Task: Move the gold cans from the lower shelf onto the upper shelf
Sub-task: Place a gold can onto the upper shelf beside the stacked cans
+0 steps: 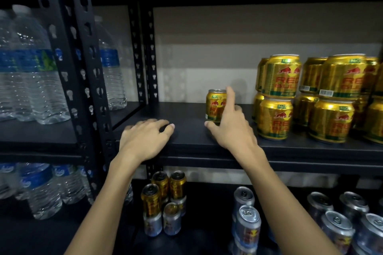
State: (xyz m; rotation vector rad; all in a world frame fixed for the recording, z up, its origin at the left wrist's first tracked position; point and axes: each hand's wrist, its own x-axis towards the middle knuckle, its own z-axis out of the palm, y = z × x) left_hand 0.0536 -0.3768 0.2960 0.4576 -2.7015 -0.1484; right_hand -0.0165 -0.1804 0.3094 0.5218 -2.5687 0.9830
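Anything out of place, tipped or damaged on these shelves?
Nothing spilled, dented or tipped. Mildly odd: on the lower shelf, gold cans stand stacked on silver cans, a mixed pile. On the upper shelf, a lone can at the right hand stands upright, apart from the two-high stacks.

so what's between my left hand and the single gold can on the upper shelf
Only bare black shelf board, in the head view. The left hand rests on it; the right hand is at the single gold can.
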